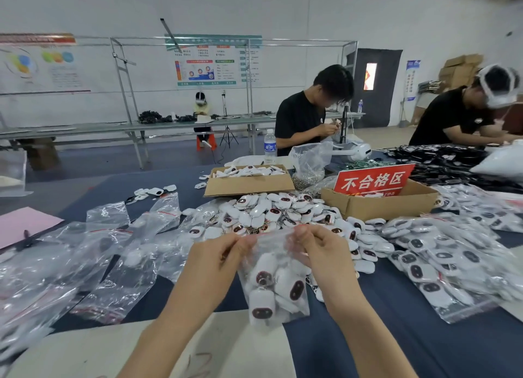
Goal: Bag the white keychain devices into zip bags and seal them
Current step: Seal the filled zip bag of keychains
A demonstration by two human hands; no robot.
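A clear zip bag (276, 287) filled with several white keychain devices hangs above the table in front of me. My left hand (219, 259) pinches the bag's top edge at its left end. My right hand (319, 250) pinches the same edge at its right end. Behind the bag lies a loose pile of white keychain devices (277, 212) with dark oval faces. Empty zip bags (93, 253) are spread over the table's left side. Filled bags (441, 259) lie heaped on the right.
An open cardboard box (249, 184) of devices stands behind the pile, and a second box (382, 203) with a red sign sits to its right. A water bottle (269, 145) stands beyond. Two people work at the table's far side. Pink paper (22, 225) lies far left.
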